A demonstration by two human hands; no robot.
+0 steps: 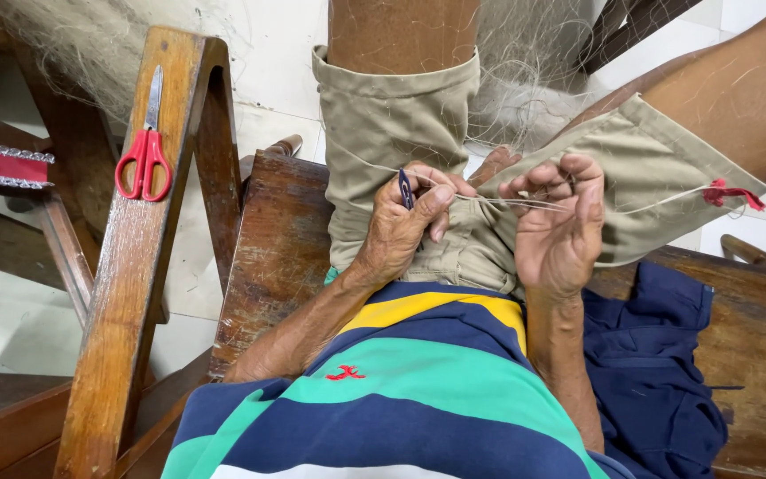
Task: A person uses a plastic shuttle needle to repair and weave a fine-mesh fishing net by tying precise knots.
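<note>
Needle point(405, 188) pinched upright between left hand point(401, 231) thumb and fingers point(436, 202). Net twine point(525, 203) stretched taut across to right hand point(560, 222), gripped in curled fingers point(553, 176), over lap. Scissors point(144, 151) well apart on armrest point(126, 266).

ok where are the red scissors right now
In the head view the red-handled scissors lie at the left, on the sloping wooden chair arm, blades pointing up and away. They are well clear of the left hand, which pinches a small dark tool.
</note>
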